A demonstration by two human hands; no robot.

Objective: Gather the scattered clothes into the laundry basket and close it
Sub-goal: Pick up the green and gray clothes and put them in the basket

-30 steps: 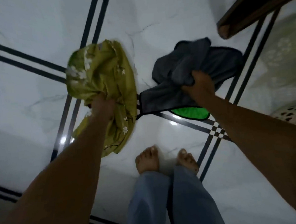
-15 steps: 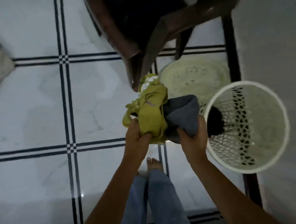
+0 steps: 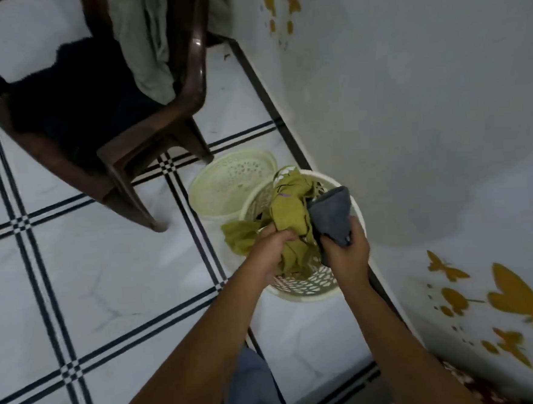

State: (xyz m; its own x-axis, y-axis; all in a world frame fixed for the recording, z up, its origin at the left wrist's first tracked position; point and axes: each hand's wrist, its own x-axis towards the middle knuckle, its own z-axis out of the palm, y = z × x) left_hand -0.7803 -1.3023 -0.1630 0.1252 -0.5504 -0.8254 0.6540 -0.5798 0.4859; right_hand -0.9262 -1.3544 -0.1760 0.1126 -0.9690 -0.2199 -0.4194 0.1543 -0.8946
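Observation:
A cream perforated laundry basket (image 3: 299, 289) stands on the floor beside the wall. Its round cream lid (image 3: 226, 185) lies on the floor just behind it. My left hand (image 3: 270, 250) grips an olive-green flowered garment (image 3: 286, 213) that hangs over the basket's mouth, with part of it draped outside the left rim. My right hand (image 3: 347, 254) holds a grey cloth (image 3: 330, 214) bunched above the basket's right side. The basket's inside is mostly hidden by the two cloths.
A dark brown chair (image 3: 102, 128) stands to the upper left, with a dark cloth (image 3: 71, 89) on its seat and a pale grey garment (image 3: 145, 43) hanging over its back. A white wall with yellow butterfly stickers (image 3: 518, 304) runs along the right. The floor is white tile with black lines.
Both hands picked the green garment and grey cloth off the floor, brought them together, and carried them right until they now hang over the basket's opening.

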